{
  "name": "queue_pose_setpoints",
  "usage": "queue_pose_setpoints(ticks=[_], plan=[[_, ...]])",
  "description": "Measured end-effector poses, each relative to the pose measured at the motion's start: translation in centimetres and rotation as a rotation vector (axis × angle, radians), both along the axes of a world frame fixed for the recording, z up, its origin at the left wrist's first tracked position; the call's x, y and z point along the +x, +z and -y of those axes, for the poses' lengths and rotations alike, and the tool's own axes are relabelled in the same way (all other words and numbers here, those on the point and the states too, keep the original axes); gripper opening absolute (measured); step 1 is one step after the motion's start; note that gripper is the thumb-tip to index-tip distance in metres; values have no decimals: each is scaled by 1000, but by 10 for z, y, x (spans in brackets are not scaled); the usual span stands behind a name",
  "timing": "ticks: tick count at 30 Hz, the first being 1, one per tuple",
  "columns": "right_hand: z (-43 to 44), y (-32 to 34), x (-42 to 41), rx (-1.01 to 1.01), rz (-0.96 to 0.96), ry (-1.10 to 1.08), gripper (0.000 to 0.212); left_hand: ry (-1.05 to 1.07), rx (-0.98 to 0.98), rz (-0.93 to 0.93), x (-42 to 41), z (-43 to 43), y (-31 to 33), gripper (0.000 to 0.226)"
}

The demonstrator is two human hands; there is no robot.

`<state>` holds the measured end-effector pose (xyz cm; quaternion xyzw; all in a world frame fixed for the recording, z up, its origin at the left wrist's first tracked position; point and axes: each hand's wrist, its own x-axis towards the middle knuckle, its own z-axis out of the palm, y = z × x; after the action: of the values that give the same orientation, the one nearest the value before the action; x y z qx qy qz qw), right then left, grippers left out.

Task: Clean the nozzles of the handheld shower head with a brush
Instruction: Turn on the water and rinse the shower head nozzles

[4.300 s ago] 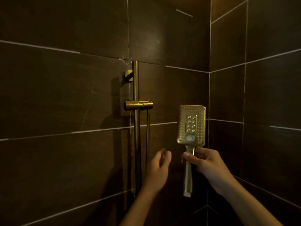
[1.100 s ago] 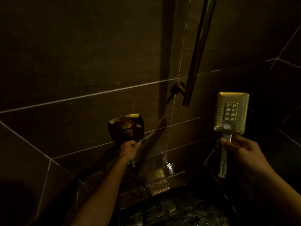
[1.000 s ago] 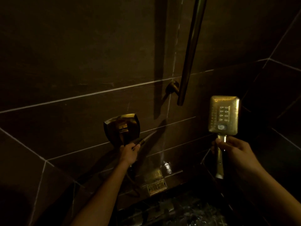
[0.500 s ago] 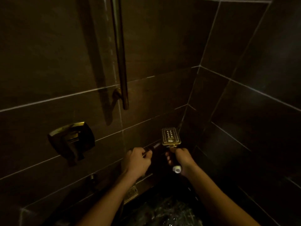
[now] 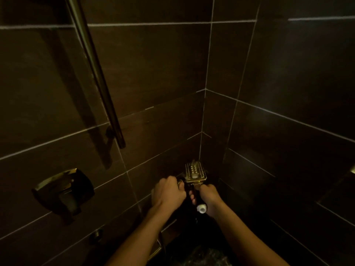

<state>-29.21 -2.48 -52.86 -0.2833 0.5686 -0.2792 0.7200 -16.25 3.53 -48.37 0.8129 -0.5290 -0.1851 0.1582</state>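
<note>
The gold handheld shower head (image 5: 195,171) is low in the tiled corner, its square nozzle face turned up toward me. My right hand (image 5: 208,197) is closed around its handle, whose white end (image 5: 201,209) sticks out below my fingers. My left hand (image 5: 168,192) is a fist right beside the head's neck, closed on a thin dark tool that looks like the brush (image 5: 181,181). Only its tip shows by my thumb, and the bristles are too dark to make out.
A metal slide rail (image 5: 99,79) runs down the left wall and ends above a gold valve handle (image 5: 63,191). Dark tiled walls meet in a corner behind the hands. A wet floor (image 5: 205,255) lies below, and a niche edge (image 5: 353,169) shows at far right.
My left hand left the valve area with the thin tool and came up against the shower head's neck. My right hand lowered and tilted the head into the corner, and my view dropped.
</note>
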Motion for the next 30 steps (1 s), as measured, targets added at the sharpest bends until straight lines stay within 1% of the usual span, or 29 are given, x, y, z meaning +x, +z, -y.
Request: queue_pose_setpoints(ticks=[3, 5, 7, 14, 19, 22, 27, 30], plan=[[2, -1, -8, -16, -8, -2, 24, -24, -13, 26, -5, 7, 5, 21], [2, 0, -12, -16, 5, 0, 22, -33, -22, 52, -6, 12, 8, 20], [0, 2, -16, -17, 11, 10, 19, -30, -20, 79, -6, 19, 12, 21], [-4, 4, -22, -43, 21, 34, 19, -1, -30, 154, -13, 37, 24, 23], [-5, 10, -21, -63, 13, 38, 18, -39, -15, 94, -22, 46, 23, 23], [-3, 10, -20, -67, 15, 35, 19, -60, -39, 80, -29, 48, 23, 24], [0, 12, -22, -58, 11, 47, 20, 13, -70, 133, -23, 46, 26, 23], [0, 16, -24, -43, 8, 59, 22, 26, -47, 120, -19, 46, 25, 23]])
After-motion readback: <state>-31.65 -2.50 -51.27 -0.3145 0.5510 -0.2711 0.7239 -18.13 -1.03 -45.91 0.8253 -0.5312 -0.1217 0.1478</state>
